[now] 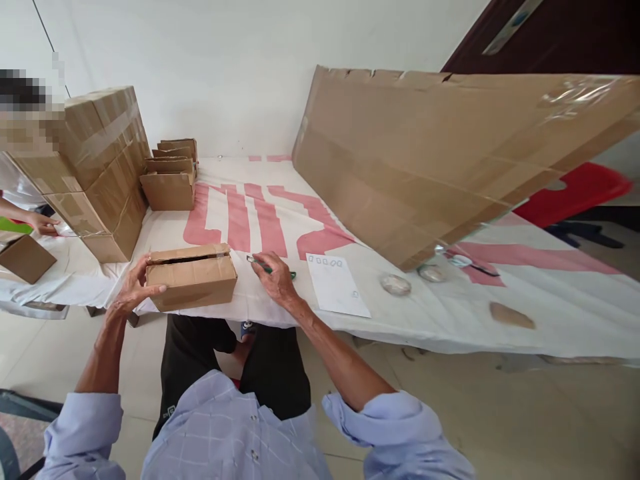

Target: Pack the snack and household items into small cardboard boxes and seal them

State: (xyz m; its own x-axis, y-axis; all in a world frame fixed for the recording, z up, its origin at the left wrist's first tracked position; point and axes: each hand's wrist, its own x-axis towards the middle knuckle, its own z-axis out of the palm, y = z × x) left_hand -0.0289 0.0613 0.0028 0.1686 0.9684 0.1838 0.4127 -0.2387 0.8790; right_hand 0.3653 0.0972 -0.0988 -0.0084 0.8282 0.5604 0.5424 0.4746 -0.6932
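A small cardboard box (200,292) sits near the front edge of the cloth-covered table, with a dark gap running along its top between the flaps. Its left end is gripped by my left hand (134,285), the thumb lying on the front side and the fingers around the corner. Just right of the box, my right hand (274,277) is closed around a slim green box cutter (293,274). The cutter's metal tip points toward the box without touching it. My palm covers most of the handle.
A white sheet (337,297) with small marks lies right of my right hand. Beyond it are tape rolls (395,285) and a cardboard scrap (511,315). A large cardboard panel (425,160) leans behind. Stacked boxes (107,180) stand left, beside another person's hand (44,224).
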